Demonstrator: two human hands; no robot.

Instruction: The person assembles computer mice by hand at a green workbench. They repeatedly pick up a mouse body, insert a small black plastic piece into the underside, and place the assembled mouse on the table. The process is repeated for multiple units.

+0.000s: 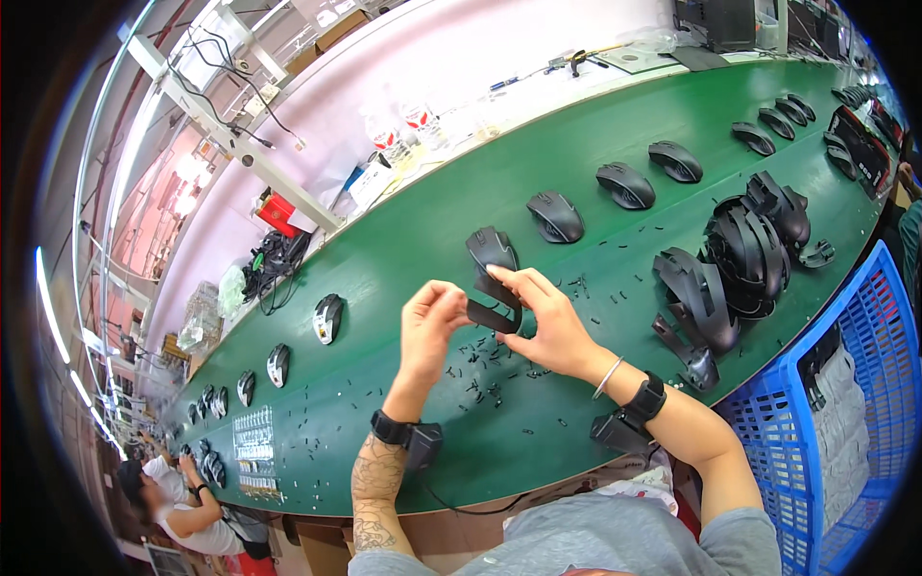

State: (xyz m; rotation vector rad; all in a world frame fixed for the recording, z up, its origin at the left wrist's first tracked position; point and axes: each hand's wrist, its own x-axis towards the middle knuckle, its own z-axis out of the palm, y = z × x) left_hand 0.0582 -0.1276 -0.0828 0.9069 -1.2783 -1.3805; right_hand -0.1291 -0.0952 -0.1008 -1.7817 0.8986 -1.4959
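Observation:
My right hand (547,322) grips a flat black plastic mouse part (495,312) over the green conveyor belt (403,240). My left hand (432,322) has its fingers pinched together at the left end of that part; whether it holds a small screw I cannot tell. A black computer mouse (491,250) lies on the belt just behind the held part. Several tiny black screws (480,374) are scattered on the belt below my hands. Both wrists wear black bands with a small device.
More black mice (624,184) stand in a row along the belt both ways. A heap of black mouse shells (740,259) lies at right beside a blue crate (864,336). A clear tray of small parts (254,446) sits at left. Another person (178,499) works far left.

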